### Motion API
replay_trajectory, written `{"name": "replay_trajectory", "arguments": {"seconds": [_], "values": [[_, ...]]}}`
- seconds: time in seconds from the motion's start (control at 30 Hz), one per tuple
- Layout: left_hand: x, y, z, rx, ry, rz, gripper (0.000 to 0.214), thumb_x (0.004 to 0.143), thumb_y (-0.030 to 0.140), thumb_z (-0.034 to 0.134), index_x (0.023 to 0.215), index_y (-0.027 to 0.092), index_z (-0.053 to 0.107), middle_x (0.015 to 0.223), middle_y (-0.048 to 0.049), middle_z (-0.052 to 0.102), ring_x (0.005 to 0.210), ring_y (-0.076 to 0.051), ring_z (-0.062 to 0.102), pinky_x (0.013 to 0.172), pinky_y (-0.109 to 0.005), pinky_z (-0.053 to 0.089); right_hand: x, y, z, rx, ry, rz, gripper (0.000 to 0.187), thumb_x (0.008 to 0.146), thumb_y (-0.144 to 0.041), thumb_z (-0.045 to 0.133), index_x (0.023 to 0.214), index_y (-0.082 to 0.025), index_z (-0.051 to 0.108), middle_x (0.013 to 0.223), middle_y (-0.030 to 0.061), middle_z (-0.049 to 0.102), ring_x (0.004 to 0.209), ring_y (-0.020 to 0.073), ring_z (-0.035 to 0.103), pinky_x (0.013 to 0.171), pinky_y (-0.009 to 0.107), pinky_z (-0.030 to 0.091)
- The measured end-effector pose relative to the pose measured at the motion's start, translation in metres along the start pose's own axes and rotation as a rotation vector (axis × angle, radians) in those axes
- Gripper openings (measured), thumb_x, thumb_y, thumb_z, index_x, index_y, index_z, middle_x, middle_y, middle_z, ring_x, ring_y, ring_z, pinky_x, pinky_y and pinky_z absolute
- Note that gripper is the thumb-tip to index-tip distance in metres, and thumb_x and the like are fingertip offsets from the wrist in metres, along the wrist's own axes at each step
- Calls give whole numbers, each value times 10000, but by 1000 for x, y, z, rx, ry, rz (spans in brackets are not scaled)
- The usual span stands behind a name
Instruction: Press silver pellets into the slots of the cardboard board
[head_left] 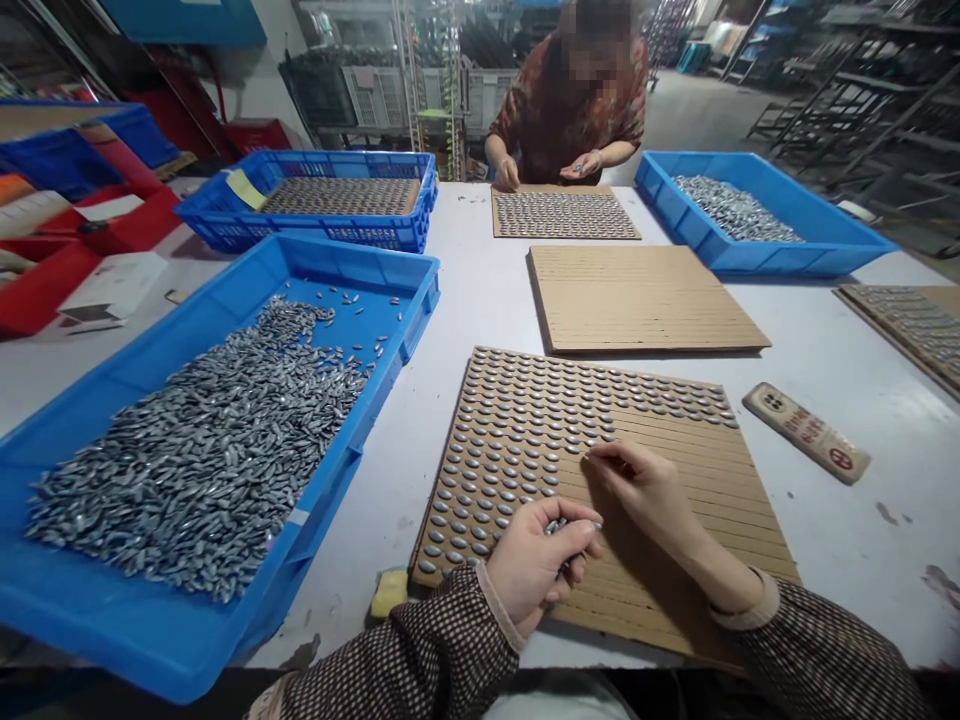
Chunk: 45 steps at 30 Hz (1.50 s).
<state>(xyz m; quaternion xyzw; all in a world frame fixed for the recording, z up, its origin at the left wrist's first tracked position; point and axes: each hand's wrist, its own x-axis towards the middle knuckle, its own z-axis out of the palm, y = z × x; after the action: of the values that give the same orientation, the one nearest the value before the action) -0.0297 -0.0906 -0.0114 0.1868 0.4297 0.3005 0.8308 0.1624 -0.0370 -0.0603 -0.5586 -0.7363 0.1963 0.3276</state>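
Observation:
My left hand (541, 560) is curled around several small grey pointed-oval metal pieces (555, 525), one of them showing at the thumb tip. It hovers over the near left part of a slotted cardboard sheet (675, 560). Rows of the same oval pieces (517, 420) stand in the sheet's slots, covering its left side and a band along the far edge. My right hand (645, 490) is pinched, its fingertips down at the sheet by the end of a row; whatever they hold is hidden. Bare slots run under and right of this hand.
A blue tray (405, 345) heaped with oval pieces stands left. Beyond the sheet lie stacked bare cardboard sheets (637, 300); a printed block (806, 432) lies right. A yellow sponge (389, 593) is near the front edge. Across the table a co-worker (570, 110) handles another filled sheet (566, 213).

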Motion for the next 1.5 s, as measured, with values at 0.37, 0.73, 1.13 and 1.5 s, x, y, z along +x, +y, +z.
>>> {"name": "replay_trajectory", "arguments": {"seconds": [0.37, 0.73, 1.13, 1.5], "values": [[1, 0, 0, -28, -8, 3, 314, 703, 333, 683, 932, 122, 651, 723, -17, 595, 474, -36, 426, 345, -165, 139, 2, 0, 2, -326, -3, -148, 212, 931, -234, 447, 905, -190, 654, 876, 65, 639, 733, 150, 601, 663, 254, 450], [2, -1, 0, -28, 67, 55, 296, 690, 281, 701, 909, 149, 551, 755, -33, 642, 509, -47, 468, 340, -134, 171, 10, -10, 1, -585, -96, -151, 235, 907, -237, 441, 750, -200, 612, 769, 28, 578, 594, 113, 495, 496, 240, 273], [5, -1, -3, -61, 68, 105, 298, 692, 302, 718, 891, 161, 548, 760, -23, 644, 504, -41, 467, 338, -143, 164, -18, -39, -32, 137, -182, -15, 150, 906, -285, 534, 1007, -219, 624, 910, 45, 669, 727, 141, 623, 600, 231, 499], [0, 13, -1, -141, 53, 67, 214, 774, 245, 535, 972, 166, 519, 740, -13, 609, 463, -56, 467, 313, -137, 175, -27, -36, -34, 32, -34, -275, 183, 903, -119, 504, 1010, -216, 617, 924, 66, 657, 850, 160, 638, 709, 261, 533]]}}
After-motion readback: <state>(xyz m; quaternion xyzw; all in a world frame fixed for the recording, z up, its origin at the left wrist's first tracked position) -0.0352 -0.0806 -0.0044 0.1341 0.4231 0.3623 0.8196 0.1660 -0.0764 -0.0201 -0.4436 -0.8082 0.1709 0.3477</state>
